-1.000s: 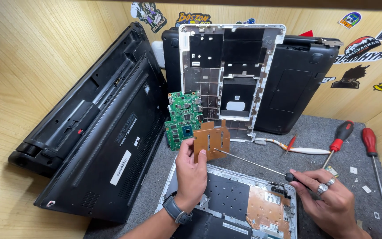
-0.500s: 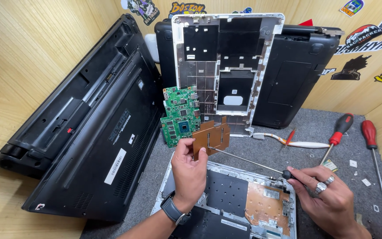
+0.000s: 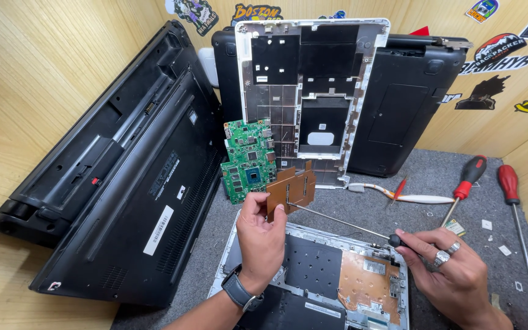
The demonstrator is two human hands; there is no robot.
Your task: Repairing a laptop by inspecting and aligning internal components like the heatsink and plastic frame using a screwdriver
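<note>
- Now the left hand [image 3: 263, 235] pinches the lower left corner of a thin copper-coloured plate [image 3: 293, 190] between thumb and fingers [image 3: 253, 201], holding it upright above the open white laptop base [image 3: 313, 275].
- The right hand [image 3: 453, 272] is closed narrowly round the dark handle of a long thin screwdriver [image 3: 337, 219]; its shaft runs up and left, and the tip touches the lower part of the plate.
- The plate is off the machine and in the air, so by my reading it has already been lifted free. Whether the tip is prying something off it or merely steadying it, I cannot tell.
- Below the hands, the laptop base lies on the grey surface [image 3: 410, 183] with its inside showing: a dark perforated panel and a second copper-coloured sheet [image 3: 368, 287] still seated at the right.
- Just behind the held plate, a green circuit board [image 3: 247, 160] leans against a white inner frame [image 3: 313, 91] that stands upright. Both look already taken out, so the strip-down seems well along, with the base's remaining parts left.
- To the left a black laptop [image 3: 123, 183] leans bottom outward against the wooden wall; another black one [image 3: 407, 116] stands behind the frame.
- To the right, well apart from the hands, lie a toothbrush [image 3: 398, 195] and two red-handled screwdrivers [image 3: 490, 183], with small loose bits scattered nearby.
</note>
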